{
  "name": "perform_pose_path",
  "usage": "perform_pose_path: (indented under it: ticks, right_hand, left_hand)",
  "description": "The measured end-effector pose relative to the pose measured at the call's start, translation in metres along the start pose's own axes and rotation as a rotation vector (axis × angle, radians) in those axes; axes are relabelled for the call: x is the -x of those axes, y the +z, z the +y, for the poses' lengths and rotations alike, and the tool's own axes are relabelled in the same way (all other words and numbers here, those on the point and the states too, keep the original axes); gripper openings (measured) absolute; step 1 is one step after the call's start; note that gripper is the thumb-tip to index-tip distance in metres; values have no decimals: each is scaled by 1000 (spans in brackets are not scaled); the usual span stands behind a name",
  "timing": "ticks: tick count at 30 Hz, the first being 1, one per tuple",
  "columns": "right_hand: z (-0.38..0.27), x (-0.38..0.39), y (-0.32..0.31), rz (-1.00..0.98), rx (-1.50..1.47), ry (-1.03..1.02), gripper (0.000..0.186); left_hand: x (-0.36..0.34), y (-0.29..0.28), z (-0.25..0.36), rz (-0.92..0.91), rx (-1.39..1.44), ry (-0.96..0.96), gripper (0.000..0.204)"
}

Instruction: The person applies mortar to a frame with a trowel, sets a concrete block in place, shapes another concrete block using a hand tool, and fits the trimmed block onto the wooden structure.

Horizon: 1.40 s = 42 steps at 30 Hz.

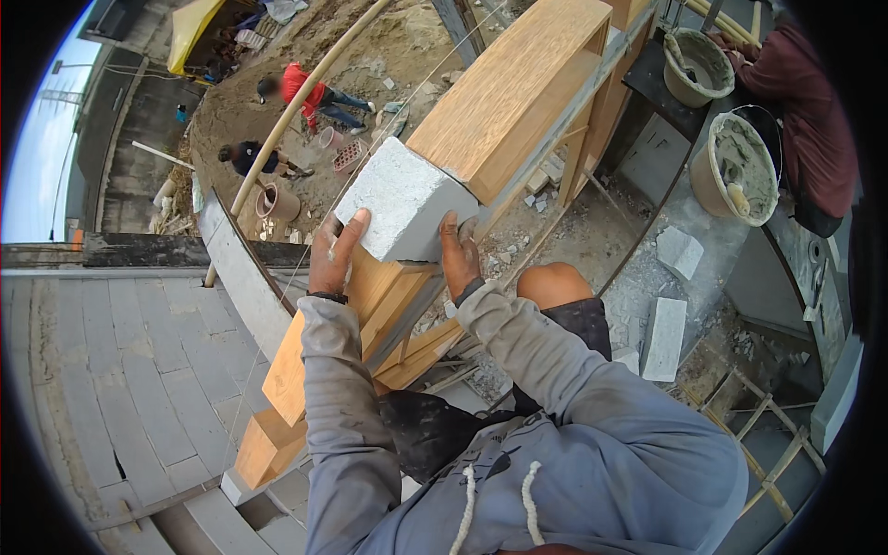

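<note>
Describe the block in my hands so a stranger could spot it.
Find the long wooden beam running down from the top centre. At its lower end, between your left hand and right hand, is a chunky grey block. Unlike the loose pale pieces at right, it is gripped in both hands.

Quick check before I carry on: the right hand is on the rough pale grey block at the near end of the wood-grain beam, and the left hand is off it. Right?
Not quite: the left hand is on the rough pale grey block too, as the head view shows. The right hand and the wood-grain beam are as you said.
</note>
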State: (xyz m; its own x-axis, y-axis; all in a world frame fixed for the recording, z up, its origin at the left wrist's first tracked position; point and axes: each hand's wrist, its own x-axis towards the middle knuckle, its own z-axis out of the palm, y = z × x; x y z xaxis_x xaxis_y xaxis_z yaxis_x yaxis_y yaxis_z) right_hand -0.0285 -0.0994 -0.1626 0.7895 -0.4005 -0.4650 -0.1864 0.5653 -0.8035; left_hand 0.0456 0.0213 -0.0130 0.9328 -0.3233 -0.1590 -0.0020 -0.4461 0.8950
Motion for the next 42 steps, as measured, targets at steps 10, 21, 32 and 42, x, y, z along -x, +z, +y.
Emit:
perform_pose_path:
  ticks: [10,21,32,42]
  right_hand:
    - [2,0,-10,13,-9,-9,123]
    - [-6,-3,-6,14,-43,-47,128]
    - [5,-6,-10,5,24,-31,125]
    - [-27,6,-9,109,356,-4,108]
  left_hand:
    - [6,5,2,93,-41,-41,59]
    - [-1,-3,0,9,33,-31,60]
    - [3,-1,-7,16,35,17,57]
    - [-14,-41,-41,-19,119,-2,63]
